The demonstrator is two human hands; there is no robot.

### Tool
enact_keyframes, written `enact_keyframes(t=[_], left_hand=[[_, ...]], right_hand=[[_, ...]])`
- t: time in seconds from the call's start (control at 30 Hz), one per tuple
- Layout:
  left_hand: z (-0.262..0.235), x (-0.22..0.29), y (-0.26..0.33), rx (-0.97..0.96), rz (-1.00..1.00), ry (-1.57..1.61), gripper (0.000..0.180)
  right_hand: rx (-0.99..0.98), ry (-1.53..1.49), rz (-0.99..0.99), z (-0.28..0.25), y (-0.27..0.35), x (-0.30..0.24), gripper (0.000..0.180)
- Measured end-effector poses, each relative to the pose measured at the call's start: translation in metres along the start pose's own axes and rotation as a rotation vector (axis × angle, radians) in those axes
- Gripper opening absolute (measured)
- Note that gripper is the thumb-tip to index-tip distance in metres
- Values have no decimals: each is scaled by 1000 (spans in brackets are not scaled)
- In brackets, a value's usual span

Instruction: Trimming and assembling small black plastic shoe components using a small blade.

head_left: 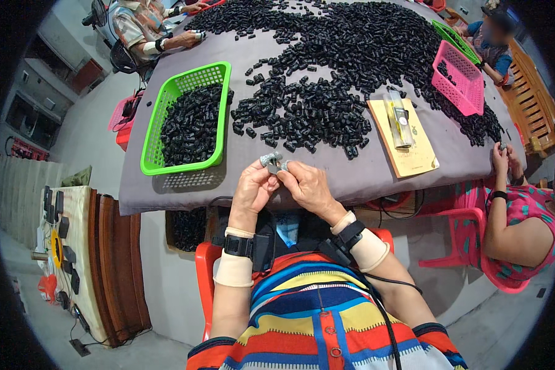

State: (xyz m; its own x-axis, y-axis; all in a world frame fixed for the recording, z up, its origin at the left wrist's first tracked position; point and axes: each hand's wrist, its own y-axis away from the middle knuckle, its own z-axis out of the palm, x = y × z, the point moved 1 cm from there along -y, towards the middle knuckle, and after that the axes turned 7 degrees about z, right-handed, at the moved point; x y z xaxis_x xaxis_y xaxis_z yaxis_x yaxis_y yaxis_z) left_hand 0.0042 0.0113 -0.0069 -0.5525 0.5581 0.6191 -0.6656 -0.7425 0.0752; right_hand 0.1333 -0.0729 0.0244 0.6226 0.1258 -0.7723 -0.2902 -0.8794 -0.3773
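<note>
- The green basket (pixel 185 169) is standing near the table's left side, holding black parts.
- The left hand (pixel 253 186) is pinching a small dark piece (pixel 274 166) just above the table's near edge; its details are too small to tell.
- The right hand (pixel 311 187) is bringing bent, closed-in fingers to the same piece; the step seems to be two-handed fingertip work, calling next for a steady left pinch.
- Loose black parts (pixel 349 131) are lying beyond.
</note>
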Motion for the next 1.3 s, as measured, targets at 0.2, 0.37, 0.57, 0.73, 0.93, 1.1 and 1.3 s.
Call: enact_keyframes(t=[0.2, 0.37, 0.57, 0.73, 0.93, 1.1, 1.3], left_hand=[[0, 1, 0, -7, -16, 9, 21], [3, 2, 1, -6, -18, 11, 20], [3, 3, 0, -20, -30, 2, 19], [6, 4, 1, 7, -25, -21, 19], [5, 3, 1, -22, -15, -47, 20], [3, 3, 1, -12, -35, -37, 21], [2, 3, 2, -8, -44, -16, 22]], right_hand=[[8, -26, 1, 0, 0, -1, 20], [7, 4, -2, 0, 0, 0, 20], [11, 41, -13, 2, 0, 2, 20], [51, 45, -20, 5, 0, 2, 20], [62, 24, -11, 7, 0, 4, 21], [17, 7, -22, 0, 1, 2, 20], [12, -1, -19, 1, 1, 3, 19]])
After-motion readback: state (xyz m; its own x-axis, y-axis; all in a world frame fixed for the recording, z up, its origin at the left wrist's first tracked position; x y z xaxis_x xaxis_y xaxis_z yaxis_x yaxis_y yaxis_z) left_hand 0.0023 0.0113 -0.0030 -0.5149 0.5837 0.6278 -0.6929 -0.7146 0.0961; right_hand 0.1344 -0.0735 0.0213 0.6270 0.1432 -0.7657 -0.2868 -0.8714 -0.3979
